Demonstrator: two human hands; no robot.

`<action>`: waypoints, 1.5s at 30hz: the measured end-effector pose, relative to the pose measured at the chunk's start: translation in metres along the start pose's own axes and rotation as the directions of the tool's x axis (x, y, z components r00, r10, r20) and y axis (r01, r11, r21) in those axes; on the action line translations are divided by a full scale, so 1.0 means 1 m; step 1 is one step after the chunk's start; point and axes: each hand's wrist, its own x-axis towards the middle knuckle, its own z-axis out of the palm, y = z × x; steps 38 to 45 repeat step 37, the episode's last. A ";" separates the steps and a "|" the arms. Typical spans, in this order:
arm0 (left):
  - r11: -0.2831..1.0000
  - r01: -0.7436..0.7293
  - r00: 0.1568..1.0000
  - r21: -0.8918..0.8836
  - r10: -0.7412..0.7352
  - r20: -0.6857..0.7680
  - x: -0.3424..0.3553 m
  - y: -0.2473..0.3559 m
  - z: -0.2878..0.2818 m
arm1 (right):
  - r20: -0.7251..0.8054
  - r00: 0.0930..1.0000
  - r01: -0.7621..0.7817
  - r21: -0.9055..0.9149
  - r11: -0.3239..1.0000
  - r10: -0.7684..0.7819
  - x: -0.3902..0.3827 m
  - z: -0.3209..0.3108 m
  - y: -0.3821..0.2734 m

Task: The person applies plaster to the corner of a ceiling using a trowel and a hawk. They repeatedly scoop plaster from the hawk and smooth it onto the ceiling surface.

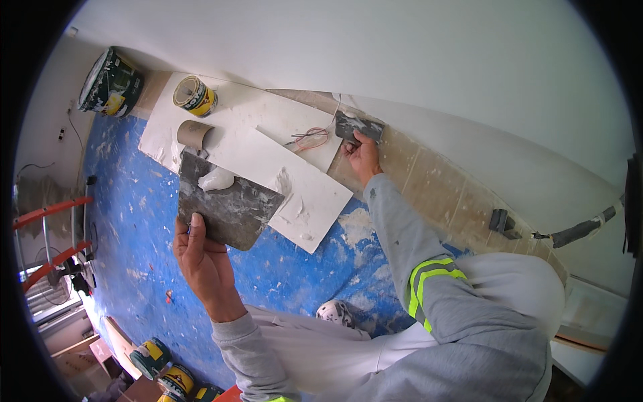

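Note:
My left hand is closed on a dark, smeared plastering board, thumb on top, over the blue floor covering. A lump of white putty sits near the board's far edge. Further right, my right hand grips a dark flat putty spreader with white putty along its far edge. The spreader is low, beside the foot of the white wall; whether it touches the wall I cannot tell.
White panels lie ahead, bearing a tin, a curved brown piece and thin wires. A large bucket stands far left. A red-railed ladder is at left, several tins lower left. Dark blocks and a taped cable lie right.

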 end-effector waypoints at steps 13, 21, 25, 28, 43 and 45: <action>1.000 0.017 1.000 0.014 -0.017 0.011 -0.001 -0.011 0.001 | -0.039 0.999 0.016 0.002 1.000 -0.016 0.011 0.012 0.000; 1.000 0.007 0.999 -0.013 -0.007 -0.052 -0.003 -0.006 0.017 | -0.053 0.991 0.130 0.206 0.970 -0.121 0.037 0.041 -0.032; 0.999 0.035 0.998 -0.023 -0.036 -0.057 -0.005 -0.003 0.014 | 0.002 0.992 0.124 0.213 0.969 -0.128 0.005 0.042 -0.028; 0.999 0.035 0.999 -0.032 -0.036 -0.031 -0.005 0.002 0.010 | 0.022 0.992 0.118 0.094 0.989 -0.121 -0.025 0.012 -0.017; 0.999 0.025 0.999 -0.034 -0.024 0.027 -0.002 -0.007 0.009 | 0.041 0.989 0.136 0.101 0.986 -0.140 0.018 -0.008 -0.015; 0.999 0.025 0.999 -0.034 -0.024 0.027 -0.002 -0.007 0.009 | 0.041 0.989 0.136 0.101 0.986 -0.140 0.018 -0.008 -0.015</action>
